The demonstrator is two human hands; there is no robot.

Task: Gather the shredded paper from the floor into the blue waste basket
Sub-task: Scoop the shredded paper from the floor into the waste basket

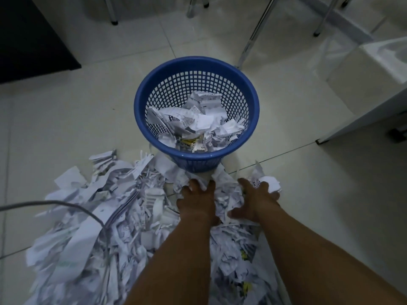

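A round blue waste basket [141, 100] with lattice walls stands upright on the tiled floor, partly filled with crumpled white paper [198, 122]. A wide heap of shredded paper [105, 216] covers the floor in front of it, reaching the basket's base. My left hand [197, 201] lies palm down on the heap just below the basket, fingers spread. My right hand [256, 200] rests beside it on the paper, fingers apart and curled around a clump at the pile's right edge. Neither hand has lifted anything.
A grey cable [66, 205] runs from the left over the paper heap. Dark furniture [33, 40] stands at the back left. Metal chair legs [253, 38] stand behind the basket, and a white cabinet [363, 84] is at the right.
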